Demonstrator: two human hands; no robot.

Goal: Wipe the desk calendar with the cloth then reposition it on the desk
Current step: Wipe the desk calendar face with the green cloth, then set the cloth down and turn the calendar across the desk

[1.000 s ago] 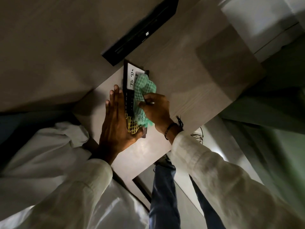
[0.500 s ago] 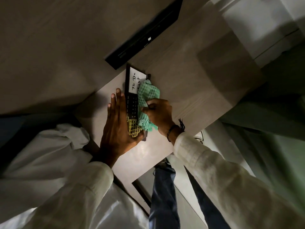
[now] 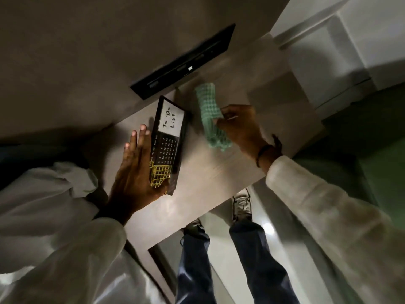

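The black desk calendar (image 3: pixel 168 145) stands on the pale wooden desk (image 3: pixel 219 172). It has a white "To Do List" panel at its far end, white dates in the middle and a gold grid at the near end. My left hand (image 3: pixel 137 170) lies flat against its left side, thumb over the near corner beside the gold grid. To the calendar's right, my right hand (image 3: pixel 238 126) grips the green checked cloth (image 3: pixel 211 119), held apart from the calendar just above the desk.
A black slotted panel (image 3: pixel 184 62) is set in the wall just behind the calendar. The desk's front edge runs diagonally close to my legs and shoes (image 3: pixel 241 205). White cabinets (image 3: pixel 339 51) stand at the upper right.
My right hand has pulled the cloth off the calendar's face and moved it to the right. The whole face is now uncovered. My left hand keeps its place on the calendar.
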